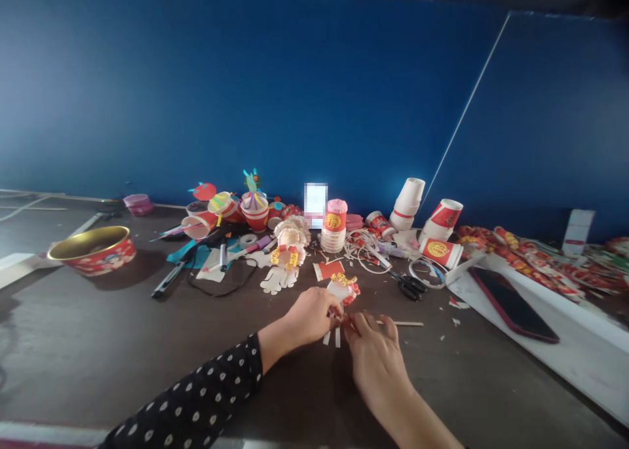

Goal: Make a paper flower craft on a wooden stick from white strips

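A small cut paper-cup piece (341, 290), white with red and yellow print, stands at the middle of the table. My left hand (312, 314) is closed, thumb and fingertips pinching the lower part of this piece. Thin white paper strips (337, 337) hang out below the fingers. My right hand (376, 354) rests low beside it with bent fingers meeting the left fingertips; what they pinch is hidden. A thin wooden stick (410, 324) pokes out to the right past the right fingers. I cannot tell whether that hand grips it.
Behind the hands are cut paper pieces (280, 278), stacked paper cups (333, 239) and black-handled scissors (410, 286). A red-gold bowl (98, 251) stands left. A phone (514, 305) lies in a white tray (580, 364) at right. A blue wall (295, 95) closes the back.
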Motion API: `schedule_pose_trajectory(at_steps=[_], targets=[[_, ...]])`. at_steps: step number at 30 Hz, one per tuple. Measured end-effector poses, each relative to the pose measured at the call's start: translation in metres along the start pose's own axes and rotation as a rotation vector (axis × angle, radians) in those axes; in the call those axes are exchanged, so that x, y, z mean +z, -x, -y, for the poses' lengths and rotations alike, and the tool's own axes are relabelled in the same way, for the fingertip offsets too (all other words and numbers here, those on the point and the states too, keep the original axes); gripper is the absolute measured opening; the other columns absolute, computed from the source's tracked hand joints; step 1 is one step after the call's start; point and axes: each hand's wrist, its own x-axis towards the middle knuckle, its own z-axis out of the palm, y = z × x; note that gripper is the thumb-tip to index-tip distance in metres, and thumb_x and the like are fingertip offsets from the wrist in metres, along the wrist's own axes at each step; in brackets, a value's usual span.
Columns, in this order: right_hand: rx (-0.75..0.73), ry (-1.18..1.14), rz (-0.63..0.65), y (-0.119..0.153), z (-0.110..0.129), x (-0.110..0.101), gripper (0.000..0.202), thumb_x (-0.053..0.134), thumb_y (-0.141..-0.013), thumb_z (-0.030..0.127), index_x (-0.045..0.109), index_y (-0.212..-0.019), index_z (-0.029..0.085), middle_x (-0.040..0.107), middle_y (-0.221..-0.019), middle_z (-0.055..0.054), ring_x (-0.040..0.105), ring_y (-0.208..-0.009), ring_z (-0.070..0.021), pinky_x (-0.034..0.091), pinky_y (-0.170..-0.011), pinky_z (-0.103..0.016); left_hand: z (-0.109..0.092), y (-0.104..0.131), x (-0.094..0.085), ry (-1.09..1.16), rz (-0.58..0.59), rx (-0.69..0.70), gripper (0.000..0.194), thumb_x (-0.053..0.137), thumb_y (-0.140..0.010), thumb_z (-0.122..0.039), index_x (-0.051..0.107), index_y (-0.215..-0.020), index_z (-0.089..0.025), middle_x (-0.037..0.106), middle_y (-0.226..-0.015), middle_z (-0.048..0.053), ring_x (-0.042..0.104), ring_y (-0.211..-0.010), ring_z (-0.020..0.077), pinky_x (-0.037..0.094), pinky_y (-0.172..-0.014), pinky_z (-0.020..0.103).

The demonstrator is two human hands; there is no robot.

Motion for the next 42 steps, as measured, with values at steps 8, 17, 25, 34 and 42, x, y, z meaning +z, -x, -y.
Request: schedule_pose_trajectory(at_steps=[8, 17, 25, 34, 42], targets=[[0.015, 0.017, -0.044, 0.0, 0.001, 0.0, 0.03, 0.042, -0.085, 0.011, 0.06, -0.106, 0.023, 0.06, -0.101, -0.006, 0.05, -0.097, -0.0201, 0.023, -0.089, -0.038, 0.006, -0.005, 0.012, -0.077, -0.088, 0.105, 0.019, 0.053, -0.072, -0.019, 0.071, -0.069, -0.017, 0.068, -0.072, 0.004, 0.059, -0.072, 0.0172, 0.042, -0.068, 0.023], [-0.074, 0.027, -0.069, 0.008, -0.003, -0.001, 0.036, 0.042, -0.082, 0.005, 0.057, -0.111, 0.02, 0.062, -0.106, -0.007, 0.052, -0.1, -0.0189, 0.02, -0.094, -0.037, 0.003, -0.003, 0.011, -0.024, -0.066, 0.068, 0.017, 0.053, -0.07, -0.015, 0.07, -0.069, -0.018, 0.067, -0.076, 0.004, 0.059, -0.073, 0.0163, 0.042, -0.067, 0.022], [-0.05, 0.008, -0.016, 0.003, -0.003, -0.001, 0.034, 0.04, -0.084, 0.007, 0.059, -0.11, 0.018, 0.061, -0.108, -0.008, 0.051, -0.102, -0.0204, 0.019, -0.095, -0.04, 0.002, -0.003, -0.001, 0.072, -0.004, 0.046, 0.01, 0.068, -0.065, -0.022, 0.066, -0.07, -0.014, 0.065, -0.083, 0.006, 0.058, -0.073, 0.0168, 0.041, -0.065, 0.021], [-0.049, 0.018, -0.013, -0.007, -0.005, 0.002, 0.034, 0.039, -0.085, 0.008, 0.06, -0.108, 0.021, 0.061, -0.104, -0.007, 0.051, -0.1, -0.0188, 0.02, -0.094, -0.039, 0.004, -0.003, 0.001, 0.044, -0.013, -0.003, 0.016, 0.071, -0.061, -0.02, 0.066, -0.074, -0.014, 0.064, -0.076, 0.004, 0.057, -0.068, 0.0163, 0.038, -0.058, 0.022], [0.015, 0.02, -0.002, -0.014, 0.0, -0.001, 0.031, 0.038, -0.087, 0.011, 0.062, -0.104, 0.021, 0.06, -0.103, -0.007, 0.049, -0.099, -0.0204, 0.02, -0.093, -0.041, 0.01, -0.007, 0.003, -0.049, -0.086, 0.106, 0.007, 0.06, -0.072, -0.017, 0.067, -0.073, -0.016, 0.066, -0.074, 0.004, 0.056, -0.079, 0.0192, 0.041, -0.07, 0.025]])
